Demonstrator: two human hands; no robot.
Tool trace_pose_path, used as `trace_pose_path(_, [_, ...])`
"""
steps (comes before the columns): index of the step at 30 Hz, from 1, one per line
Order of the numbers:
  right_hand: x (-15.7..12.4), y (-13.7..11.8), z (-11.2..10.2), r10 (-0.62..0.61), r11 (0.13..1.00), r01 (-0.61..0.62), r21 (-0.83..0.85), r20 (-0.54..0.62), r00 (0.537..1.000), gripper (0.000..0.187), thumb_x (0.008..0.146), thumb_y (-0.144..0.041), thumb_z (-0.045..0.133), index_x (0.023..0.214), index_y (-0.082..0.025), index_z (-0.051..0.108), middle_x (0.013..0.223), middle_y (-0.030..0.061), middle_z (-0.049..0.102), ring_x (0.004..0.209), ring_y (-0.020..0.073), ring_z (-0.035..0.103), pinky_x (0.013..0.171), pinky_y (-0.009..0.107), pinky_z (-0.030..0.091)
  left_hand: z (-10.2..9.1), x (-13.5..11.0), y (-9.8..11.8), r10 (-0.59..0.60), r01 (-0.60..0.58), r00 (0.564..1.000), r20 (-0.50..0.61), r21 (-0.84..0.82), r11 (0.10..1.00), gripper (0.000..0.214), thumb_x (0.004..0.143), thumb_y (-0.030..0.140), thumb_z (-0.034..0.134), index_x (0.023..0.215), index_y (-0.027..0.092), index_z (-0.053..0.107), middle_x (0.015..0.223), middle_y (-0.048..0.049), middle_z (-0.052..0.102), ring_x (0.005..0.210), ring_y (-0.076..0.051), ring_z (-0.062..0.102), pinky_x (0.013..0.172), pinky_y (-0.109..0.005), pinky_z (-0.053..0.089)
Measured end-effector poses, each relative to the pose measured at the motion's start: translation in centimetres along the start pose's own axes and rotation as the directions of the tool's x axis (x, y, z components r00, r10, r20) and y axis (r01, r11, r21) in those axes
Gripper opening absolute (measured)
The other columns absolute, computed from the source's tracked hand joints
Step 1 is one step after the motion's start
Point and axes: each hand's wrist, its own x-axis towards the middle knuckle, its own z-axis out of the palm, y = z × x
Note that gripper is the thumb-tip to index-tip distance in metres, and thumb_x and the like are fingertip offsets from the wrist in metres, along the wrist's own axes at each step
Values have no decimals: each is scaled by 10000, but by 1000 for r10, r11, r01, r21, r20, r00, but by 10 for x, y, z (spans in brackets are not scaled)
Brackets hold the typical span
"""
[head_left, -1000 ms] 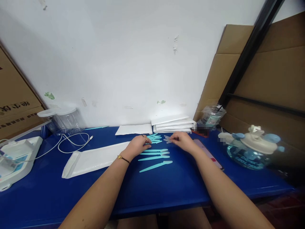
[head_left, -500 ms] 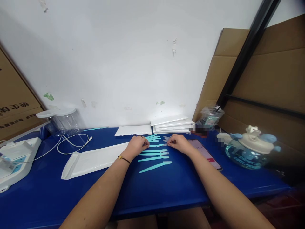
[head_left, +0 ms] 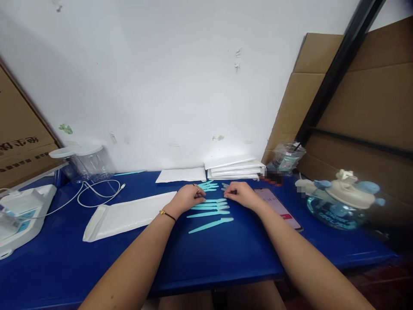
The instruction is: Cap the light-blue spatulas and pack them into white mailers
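Observation:
Between my two hands lies a turquoise eyebrow razor, just beyond several like it in a row on the blue table. My left hand pinches its handle end. At its other end, my right hand has thumb and fingertips closed on the tip, which they partly cover. The nearest razor sits apart from the row, slightly slanted. Farther back, a loose heap of razors is partly hidden by my left fingers. A few small clear caps show beside my right fingers.
A white padded mailer lies left of my left forearm. More mailers are stacked against the wall. A phone lies by my right forearm, with a water bottle beyond. A power strip and white cable occupy the left.
The razor between my hands has come toward me, close against the row. My left fingertips have shifted slightly right and nearer; my right hand stays at the tip end.

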Motion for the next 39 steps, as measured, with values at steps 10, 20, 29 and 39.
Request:
trace_pose_path(10, [5,15,5,87,983,-103,-150,-113,990,131,754,-180,589,773,-215,714,827,31,647,753,168,590,682,255,421,1,1,-6,-92,120,986,-138,206,971,161,802,301,545,847,222,678,851,-29,672,814,-183,594,701,-260,407])
trace_pose_path(20, [7,6,10,97,973,-115,-199,-100,990,129,731,-170,600,760,-225,713,828,24,672,729,161,597,669,248,419,0,3,-5,-75,96,989,-124,173,980,128,776,244,555,737,225,676,771,4,684,701,-152,590,621,-237,363])
trace_pose_path(29, [9,-4,17,38,988,-48,-149,-68,997,117,746,-172,611,749,-226,714,789,14,655,701,137,594,631,220,411,4,5,-1,-53,59,996,-76,71,996,125,763,249,561,752,211,679,782,-12,672,689,-140,588,600,-216,383])
trace_pose_path(39, [3,6,7,58,976,-73,-206,-80,995,110,730,-161,602,706,-216,694,775,7,649,698,139,590,633,223,395,0,2,-7,-99,99,994,-54,-5,995,148,768,272,544,747,197,670,758,-19,678,672,-142,586,579,-215,384])
